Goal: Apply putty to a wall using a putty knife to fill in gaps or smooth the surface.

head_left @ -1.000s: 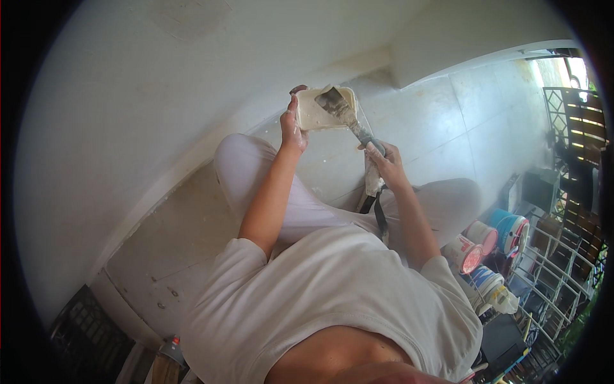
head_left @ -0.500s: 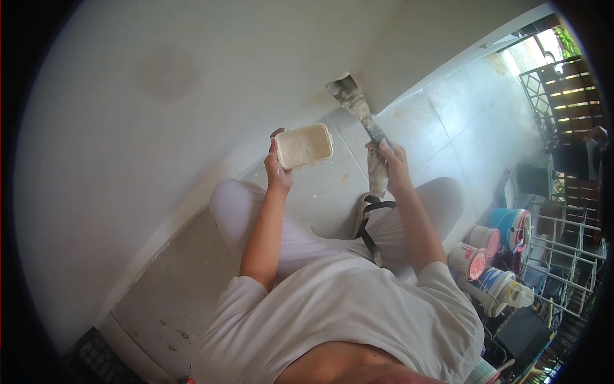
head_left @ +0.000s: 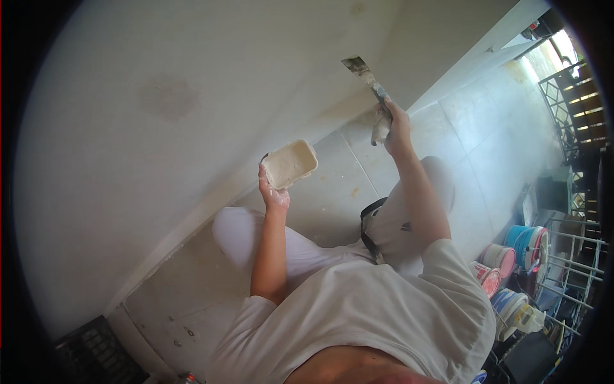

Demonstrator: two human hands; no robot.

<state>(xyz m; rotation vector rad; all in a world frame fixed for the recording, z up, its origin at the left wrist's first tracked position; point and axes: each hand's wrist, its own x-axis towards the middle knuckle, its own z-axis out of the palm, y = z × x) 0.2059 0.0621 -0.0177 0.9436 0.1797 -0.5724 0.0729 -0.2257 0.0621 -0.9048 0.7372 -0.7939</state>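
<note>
Tub (head_left: 291,164), rounded-rectangular and paste-smeared, sits gripped in your left hand (head_left: 274,193); above and right of it, your right hand (head_left: 398,126) clasps a flat-bladed, paste-crusted scraper (head_left: 366,75).

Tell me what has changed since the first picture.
The right hand has carried the scraper forward and away from the tub, over which its blade hung a second ago, toward the wall; whether it touches is unclear. Nothing was taken up or let go: the left hand still holds the tub, the right hand the scraper.
</note>
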